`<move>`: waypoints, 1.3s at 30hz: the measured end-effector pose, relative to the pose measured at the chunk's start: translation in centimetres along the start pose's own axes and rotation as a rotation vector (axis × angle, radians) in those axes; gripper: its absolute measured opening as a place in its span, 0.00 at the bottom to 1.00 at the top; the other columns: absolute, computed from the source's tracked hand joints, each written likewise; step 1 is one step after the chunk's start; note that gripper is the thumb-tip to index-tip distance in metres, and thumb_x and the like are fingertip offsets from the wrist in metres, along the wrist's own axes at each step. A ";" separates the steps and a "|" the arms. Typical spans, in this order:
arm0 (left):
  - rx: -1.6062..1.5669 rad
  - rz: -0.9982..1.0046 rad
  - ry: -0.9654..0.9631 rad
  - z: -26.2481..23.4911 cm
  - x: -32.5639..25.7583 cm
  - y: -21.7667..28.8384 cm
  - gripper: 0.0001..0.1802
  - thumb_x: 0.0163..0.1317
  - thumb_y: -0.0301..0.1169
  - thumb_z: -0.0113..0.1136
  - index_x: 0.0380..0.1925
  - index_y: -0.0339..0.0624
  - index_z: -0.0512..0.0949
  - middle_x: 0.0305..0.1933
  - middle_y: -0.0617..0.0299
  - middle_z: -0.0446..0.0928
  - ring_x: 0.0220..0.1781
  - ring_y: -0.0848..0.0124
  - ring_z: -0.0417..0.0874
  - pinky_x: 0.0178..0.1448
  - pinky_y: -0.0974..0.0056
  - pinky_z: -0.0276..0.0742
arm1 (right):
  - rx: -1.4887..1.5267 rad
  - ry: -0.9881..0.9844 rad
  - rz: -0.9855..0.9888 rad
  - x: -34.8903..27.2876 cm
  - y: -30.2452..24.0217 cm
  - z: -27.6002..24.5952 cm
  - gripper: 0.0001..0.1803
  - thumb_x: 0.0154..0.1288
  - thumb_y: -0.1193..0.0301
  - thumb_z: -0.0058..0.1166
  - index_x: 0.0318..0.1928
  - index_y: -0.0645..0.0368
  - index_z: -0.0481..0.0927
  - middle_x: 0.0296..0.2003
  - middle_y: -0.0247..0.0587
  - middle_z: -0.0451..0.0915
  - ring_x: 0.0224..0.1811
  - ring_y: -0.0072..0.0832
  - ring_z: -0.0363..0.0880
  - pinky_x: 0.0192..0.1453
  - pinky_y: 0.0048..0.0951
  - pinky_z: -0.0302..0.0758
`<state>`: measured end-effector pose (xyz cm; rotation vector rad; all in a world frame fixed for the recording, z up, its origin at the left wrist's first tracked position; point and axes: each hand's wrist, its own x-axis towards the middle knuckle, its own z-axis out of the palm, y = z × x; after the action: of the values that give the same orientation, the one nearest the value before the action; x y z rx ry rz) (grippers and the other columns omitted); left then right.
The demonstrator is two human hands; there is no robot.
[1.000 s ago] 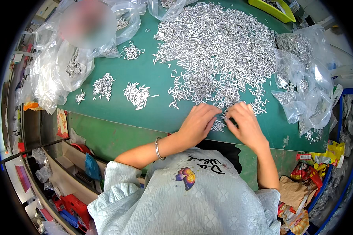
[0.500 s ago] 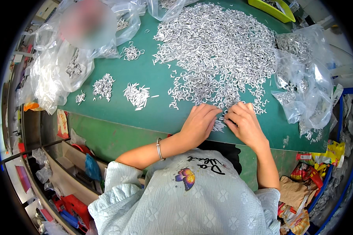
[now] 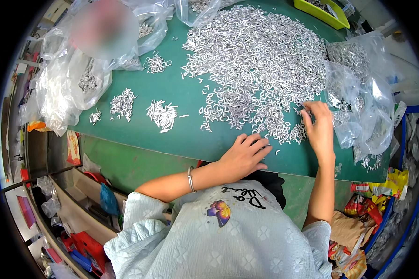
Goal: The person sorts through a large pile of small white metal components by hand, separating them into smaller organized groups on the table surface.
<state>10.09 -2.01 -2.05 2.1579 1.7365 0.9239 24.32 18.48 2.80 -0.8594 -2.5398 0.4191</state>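
Observation:
A wide heap of small silvery metal pieces [image 3: 260, 51], many of them curved or hook-shaped, spreads over the green table [image 3: 191, 142]. Close to the front edge, my left hand [image 3: 244, 158] lies palm down with its fingers a little apart; whatever is under the palm is hidden. One small metal piece [image 3: 277, 152] sits just right of its fingertips. At the heap's right margin my right hand [image 3: 319, 124] is open, thumb apart from its bent fingers, nothing visible in its grasp.
Left of the heap lie small piles of rods [image 3: 162, 115], curved bits [image 3: 123, 104] and rings [image 3: 157, 63]. Clear plastic bags [image 3: 65, 88] cover the left end; more bags of parts [image 3: 363, 93] lie right. A yellow-green tray [image 3: 323, 13] stands at the far right.
My hands have parted: the right moved up and right to the heap's margin, the left drew slightly nearer the front edge. The few rods between them are no longer visible.

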 end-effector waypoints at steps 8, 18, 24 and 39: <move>0.034 0.074 -0.033 0.1 -0.8 -0.8 0.22 0.54 0.26 0.59 0.51 0.35 0.76 0.57 0.55 0.71 0.59 0.57 0.69 0.59 0.55 0.67 | 0.069 -0.218 -0.418 -1.2 -3.5 4.2 0.17 0.59 0.72 0.62 0.49 0.56 0.80 0.58 0.36 0.74 0.68 0.38 0.66 0.67 0.46 0.61; -0.059 -0.053 0.012 -2.0 -2.8 -1.5 0.21 0.51 0.19 0.58 0.49 0.37 0.77 0.54 0.54 0.72 0.58 0.55 0.72 0.58 0.56 0.70 | 0.118 -0.005 -0.227 -1.2 -1.4 2.2 0.09 0.56 0.74 0.64 0.39 0.57 0.82 0.50 0.38 0.79 0.61 0.41 0.72 0.64 0.42 0.63; -0.018 -0.087 0.070 -2.6 -3.8 -2.0 0.18 0.53 0.19 0.60 0.46 0.37 0.78 0.51 0.54 0.73 0.56 0.55 0.73 0.56 0.56 0.70 | 0.035 -0.008 -0.258 0.4 -3.8 3.8 0.07 0.54 0.74 0.64 0.34 0.57 0.80 0.37 0.34 0.76 0.44 0.35 0.72 0.51 0.36 0.63; 0.010 -0.098 0.037 -2.2 -3.2 -2.1 0.17 0.57 0.24 0.53 0.49 0.34 0.72 0.51 0.53 0.70 0.57 0.58 0.70 0.58 0.58 0.65 | -0.043 -0.152 -0.229 1.2 -4.4 4.2 0.06 0.58 0.76 0.61 0.32 0.59 0.76 0.32 0.38 0.72 0.42 0.37 0.70 0.50 0.38 0.60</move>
<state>6.79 -4.85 -2.52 2.0537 1.8495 0.9374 19.20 15.22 1.30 -0.5606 -2.7570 0.3702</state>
